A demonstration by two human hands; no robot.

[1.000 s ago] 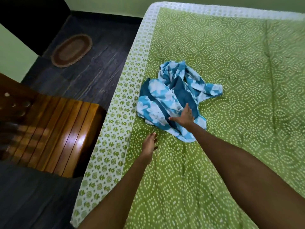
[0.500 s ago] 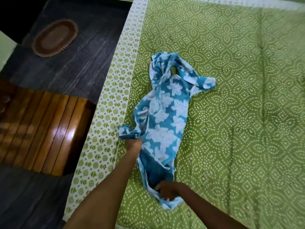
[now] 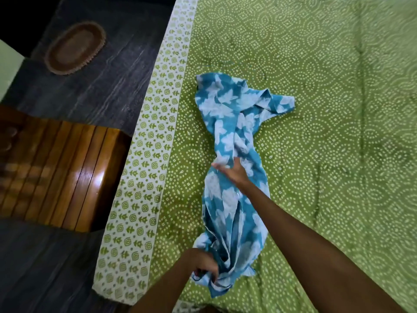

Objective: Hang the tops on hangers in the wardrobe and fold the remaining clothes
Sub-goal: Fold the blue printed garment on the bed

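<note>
1. A bed [image 3: 316, 109] fills the right of the view, covered in a green sheet printed with white dotted rings and a pale border of green spirals and small trees along its left edge.
2. A blue garment [image 3: 228, 177] with white floral blotches lies on the sheet near that border, drawn out into a long, bunched strip running away from the person; its cloth looks thin and soft, creased in lengthwise folds. No label or writing can be read on it.
3. The left hand [image 3: 203, 262] grips the near end of the garment in a closed fist.
4. The right hand [image 3: 233, 172] rests on the middle of the strip, fingers closing on a fold there.
5. Half a second ago the right hand held the near end and the left held a corner by the border; the garment now lies longer and narrower.
6. Left of the bed are a dark wood-grain floor [image 3: 101, 86], an oval brown mat [image 3: 74, 48] with a fringed rim, and a glossy slatted wooden piece [image 3: 61, 175].
</note>
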